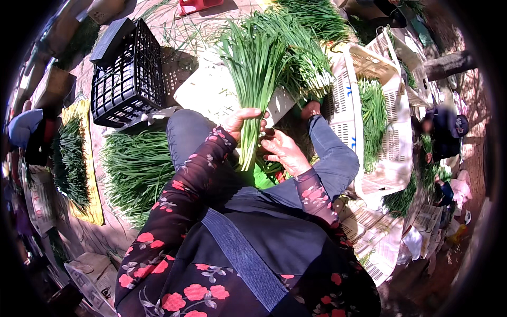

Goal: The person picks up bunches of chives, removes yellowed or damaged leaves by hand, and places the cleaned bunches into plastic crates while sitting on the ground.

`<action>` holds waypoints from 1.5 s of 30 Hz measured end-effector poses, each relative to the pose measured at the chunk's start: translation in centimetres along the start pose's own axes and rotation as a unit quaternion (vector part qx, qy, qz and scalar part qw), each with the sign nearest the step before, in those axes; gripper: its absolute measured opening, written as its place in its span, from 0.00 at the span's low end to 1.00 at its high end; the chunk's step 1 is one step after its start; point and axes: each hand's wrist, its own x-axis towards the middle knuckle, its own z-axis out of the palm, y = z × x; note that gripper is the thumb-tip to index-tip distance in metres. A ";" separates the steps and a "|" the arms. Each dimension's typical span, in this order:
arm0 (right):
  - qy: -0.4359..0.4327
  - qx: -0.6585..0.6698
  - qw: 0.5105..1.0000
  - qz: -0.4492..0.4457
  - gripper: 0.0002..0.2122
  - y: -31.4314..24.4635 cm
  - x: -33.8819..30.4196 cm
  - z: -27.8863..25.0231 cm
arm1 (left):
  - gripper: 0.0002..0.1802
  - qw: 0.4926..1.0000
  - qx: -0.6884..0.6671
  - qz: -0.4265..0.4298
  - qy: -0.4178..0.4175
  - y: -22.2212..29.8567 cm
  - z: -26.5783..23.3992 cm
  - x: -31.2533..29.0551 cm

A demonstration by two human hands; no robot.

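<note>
Big heap of loose green chives [134, 169] on the ground, left of the person's knee. Right of the knee, a white slatted crate [393, 119] with more greens, its rim close by. Behind the knees, a black crate [127, 74] (tipped on its side). Now the chive bunch [253, 74]: upright, fanned at the top, pale stalk ends pointing down over the lap. Left hand [244, 122] has fingers wrapped tight round the bunch's lower stalks. Right hand [282, 150] sits just beside the stalk ends, fingers [269, 141] loosely curled, touching them. Open room is only above the lap.
</note>
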 end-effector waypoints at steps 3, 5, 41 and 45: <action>-0.001 0.002 0.998 -0.059 0.25 -1.6 0.8 -2.0 | 0.18 0.989 0.148 0.021 0.018 1.4 2.3 -0.8; 0.006 -0.031 0.996 -0.081 0.23 -2.9 2.0 -2.0 | 0.18 0.975 0.220 0.003 0.021 2.1 3.7 -1.5; 0.094 -0.104 0.971 -0.195 0.10 -1.8 4.2 2.4 | 0.20 0.904 0.339 -0.164 0.204 1.2 -9.4 -33.2; 0.063 -0.110 0.974 -0.186 0.13 -3.0 4.5 4.0 | 0.19 0.919 0.308 -0.150 0.197 0.8 -10.1 -33.3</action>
